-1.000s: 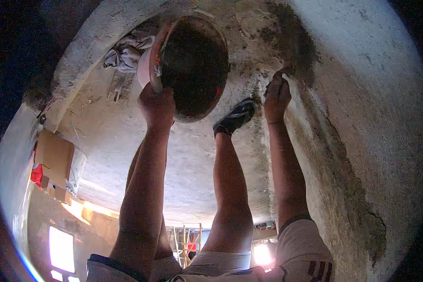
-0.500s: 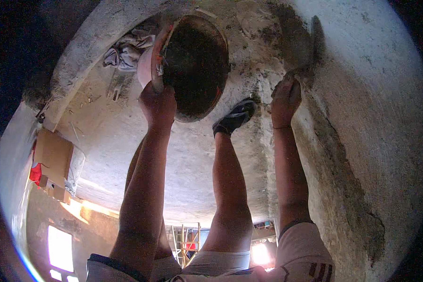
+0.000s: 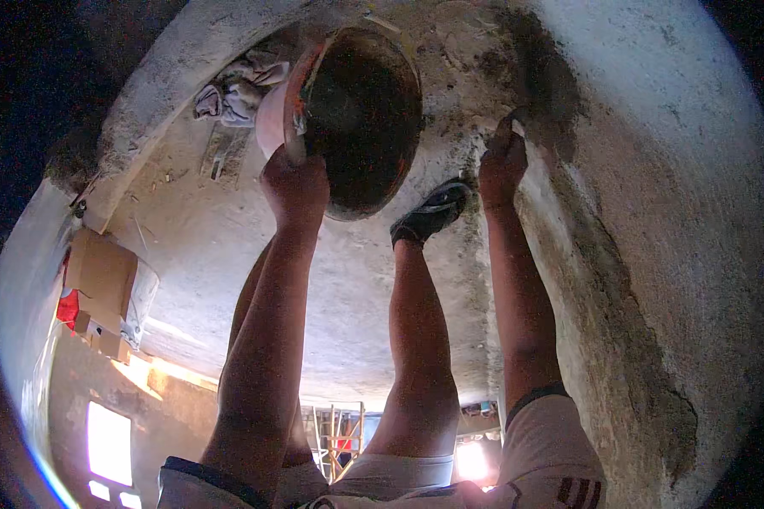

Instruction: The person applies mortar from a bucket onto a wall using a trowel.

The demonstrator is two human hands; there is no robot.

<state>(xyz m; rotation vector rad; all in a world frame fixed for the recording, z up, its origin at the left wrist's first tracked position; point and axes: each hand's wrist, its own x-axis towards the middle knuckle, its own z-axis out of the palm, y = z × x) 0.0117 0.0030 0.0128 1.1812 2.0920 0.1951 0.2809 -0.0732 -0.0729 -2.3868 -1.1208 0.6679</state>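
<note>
My left hand [image 3: 295, 188] is closed on the near left rim of a round basin [image 3: 272, 119], pinkish outside with a dark, smeared inside. The basin stands tilted, its opening facing right; what lies in it is too dark to make out. My right hand [image 3: 502, 170] is closed around the handle of a trowel, just left of the wall. A pale bit of the handle shows by the fingers; the blade is barely visible in the shadow. Beyond this hand is a dark, damp-looking patch [image 3: 552, 85] at the wall's foot.
A rough wall [image 3: 688, 220] with a ragged, crumbling lower band rises on the right. My shod foot [image 3: 433, 212] is on the floor between basin and wall. Crumpled cloth [image 3: 239, 97] lies left of the basin. Cardboard boxes [image 3: 102, 271] stand at the left wall.
My right hand has moved left and slightly forward, away from the wall, and the trowel's blade has turned out of clear sight. My left hand still grips the basin.
</note>
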